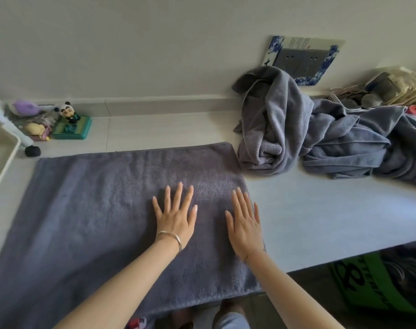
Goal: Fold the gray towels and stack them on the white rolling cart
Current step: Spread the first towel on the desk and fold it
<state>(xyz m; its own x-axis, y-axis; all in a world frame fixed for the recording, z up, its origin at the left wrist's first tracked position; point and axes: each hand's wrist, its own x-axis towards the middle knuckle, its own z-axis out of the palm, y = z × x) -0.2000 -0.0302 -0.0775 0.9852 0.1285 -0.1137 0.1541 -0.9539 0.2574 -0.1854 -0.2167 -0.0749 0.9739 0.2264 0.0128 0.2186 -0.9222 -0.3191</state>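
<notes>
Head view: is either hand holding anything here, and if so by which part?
Nothing is held. The left hand and the right hand lie flat, fingers straight, on the spread gray towel near its right end; no grip.

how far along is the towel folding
Early. Done: no folded towel shows on the visible corner of the white cart. In hand: the left hand and right hand press flat on one spread towel. Left: folding it, plus the crumpled pile of gray towels.
</notes>
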